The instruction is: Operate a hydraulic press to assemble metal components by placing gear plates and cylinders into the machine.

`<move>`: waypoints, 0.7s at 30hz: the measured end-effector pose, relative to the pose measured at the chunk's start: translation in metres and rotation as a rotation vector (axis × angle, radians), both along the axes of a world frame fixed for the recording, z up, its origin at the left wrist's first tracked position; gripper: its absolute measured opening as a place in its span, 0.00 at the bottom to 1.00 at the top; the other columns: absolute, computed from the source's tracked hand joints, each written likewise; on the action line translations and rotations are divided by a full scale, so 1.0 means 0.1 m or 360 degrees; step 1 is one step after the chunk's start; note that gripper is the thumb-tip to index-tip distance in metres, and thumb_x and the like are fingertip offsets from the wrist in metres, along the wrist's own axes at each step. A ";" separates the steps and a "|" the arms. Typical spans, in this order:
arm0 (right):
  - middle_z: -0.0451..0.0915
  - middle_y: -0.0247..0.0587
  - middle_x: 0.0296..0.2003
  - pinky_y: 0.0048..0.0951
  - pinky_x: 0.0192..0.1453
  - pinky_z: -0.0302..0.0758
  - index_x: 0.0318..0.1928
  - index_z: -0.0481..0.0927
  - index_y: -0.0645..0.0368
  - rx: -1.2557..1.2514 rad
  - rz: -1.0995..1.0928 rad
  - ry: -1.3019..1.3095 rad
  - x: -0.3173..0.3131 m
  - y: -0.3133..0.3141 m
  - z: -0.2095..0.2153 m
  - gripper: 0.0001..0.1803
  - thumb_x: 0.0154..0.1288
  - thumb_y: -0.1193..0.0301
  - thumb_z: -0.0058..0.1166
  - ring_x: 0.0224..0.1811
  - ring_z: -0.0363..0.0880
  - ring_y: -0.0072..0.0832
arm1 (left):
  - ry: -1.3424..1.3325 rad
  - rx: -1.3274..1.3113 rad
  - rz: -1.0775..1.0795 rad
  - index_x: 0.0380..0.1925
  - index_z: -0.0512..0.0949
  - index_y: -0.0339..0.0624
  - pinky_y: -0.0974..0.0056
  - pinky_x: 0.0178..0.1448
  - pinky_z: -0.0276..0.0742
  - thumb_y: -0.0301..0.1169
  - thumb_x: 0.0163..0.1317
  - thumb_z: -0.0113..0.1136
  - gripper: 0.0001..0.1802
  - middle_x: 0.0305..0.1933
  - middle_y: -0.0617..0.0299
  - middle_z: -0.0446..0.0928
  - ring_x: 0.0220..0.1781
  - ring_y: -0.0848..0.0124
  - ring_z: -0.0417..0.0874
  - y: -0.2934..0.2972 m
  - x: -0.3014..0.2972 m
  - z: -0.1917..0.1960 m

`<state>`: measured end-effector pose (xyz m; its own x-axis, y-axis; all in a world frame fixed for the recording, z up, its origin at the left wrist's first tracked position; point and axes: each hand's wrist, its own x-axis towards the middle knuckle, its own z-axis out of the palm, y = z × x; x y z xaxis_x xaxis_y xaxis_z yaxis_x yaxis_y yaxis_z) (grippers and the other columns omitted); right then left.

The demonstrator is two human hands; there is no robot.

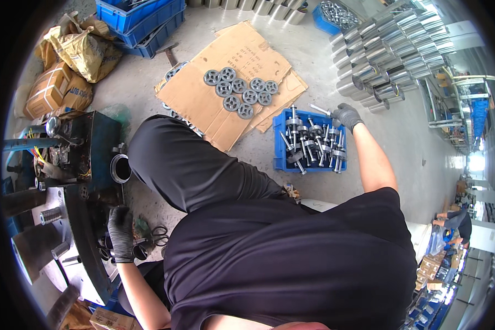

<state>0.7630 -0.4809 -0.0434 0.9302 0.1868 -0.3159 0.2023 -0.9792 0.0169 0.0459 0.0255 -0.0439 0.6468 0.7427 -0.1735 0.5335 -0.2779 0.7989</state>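
Gripping a silver rod (320, 110) by one end in the gloved right hand (347, 116), at the far right corner of a blue bin (279, 158) set on the floor (390, 151) and packed with collared metal shafts (313, 132). Holding the gloved left hand (121, 234) low near a machine (105, 146), fingers curled; cannot tell whether grasping anything. Facing flat cardboard (190, 99) to the left of the bin, bearing a cluster of grey spoked wheels (224, 88)
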 end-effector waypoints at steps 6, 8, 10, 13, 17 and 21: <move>0.89 0.45 0.54 0.49 0.67 0.73 0.59 0.84 0.43 -0.0660 0.0396 -0.0178 -0.21 -0.02 0.05 0.21 0.68 0.57 0.55 0.63 0.83 0.44 | 0.0247 0.0095 -0.0193 0.48 0.82 0.36 0.56 0.58 0.80 0.22 0.63 0.64 0.13 0.47 0.50 0.81 0.50 0.56 0.83 -0.02 0.04 -0.14; 0.90 0.44 0.50 0.50 0.60 0.77 0.60 0.84 0.40 -0.0569 0.0663 -0.0237 -0.22 -0.10 -0.10 0.24 0.65 0.53 0.58 0.56 0.85 0.47 | 0.0411 0.0049 -0.0244 0.49 0.82 0.37 0.55 0.57 0.80 0.24 0.63 0.65 0.13 0.47 0.50 0.81 0.49 0.55 0.83 -0.04 0.04 -0.18; 0.91 0.38 0.45 0.46 0.60 0.78 0.52 0.84 0.43 -0.0594 0.0745 -0.0242 -0.27 -0.25 -0.41 0.15 0.67 0.57 0.58 0.54 0.85 0.45 | 0.0447 -0.0001 -0.0215 0.49 0.83 0.37 0.54 0.57 0.80 0.25 0.64 0.66 0.13 0.48 0.49 0.82 0.50 0.54 0.84 -0.05 0.04 -0.21; 0.88 0.46 0.54 0.47 0.68 0.76 0.56 0.83 0.45 -0.0316 0.0821 -0.0229 -0.31 -0.48 -0.91 0.17 0.72 0.57 0.56 0.60 0.84 0.44 | 0.0438 -0.0058 -0.0186 0.50 0.83 0.36 0.54 0.57 0.81 0.27 0.65 0.67 0.14 0.49 0.49 0.83 0.50 0.54 0.84 -0.06 0.03 -0.22; 0.81 0.56 0.63 0.44 0.72 0.75 0.63 0.80 0.53 0.0004 0.0409 -0.0180 -0.26 -0.46 -1.20 0.24 0.73 0.54 0.55 0.67 0.80 0.49 | 0.0537 0.0005 -0.0269 0.52 0.83 0.35 0.54 0.57 0.81 0.29 0.65 0.67 0.16 0.50 0.47 0.83 0.50 0.53 0.85 -0.07 0.01 -0.17; 0.73 0.62 0.72 0.45 0.78 0.72 0.74 0.73 0.52 -0.0020 -0.0282 0.0106 -0.29 -0.47 -1.03 0.33 0.78 0.47 0.46 0.75 0.72 0.49 | 0.0479 0.0085 -0.0315 0.51 0.84 0.34 0.53 0.56 0.81 0.30 0.66 0.67 0.16 0.49 0.46 0.84 0.49 0.52 0.86 -0.10 0.03 -0.12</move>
<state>0.7338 -0.5283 -0.1466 0.9252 0.0174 -0.3792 0.0276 -0.9994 0.0216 0.0487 0.0154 -0.0555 0.7048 0.6214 -0.3423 0.6742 -0.4365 0.5958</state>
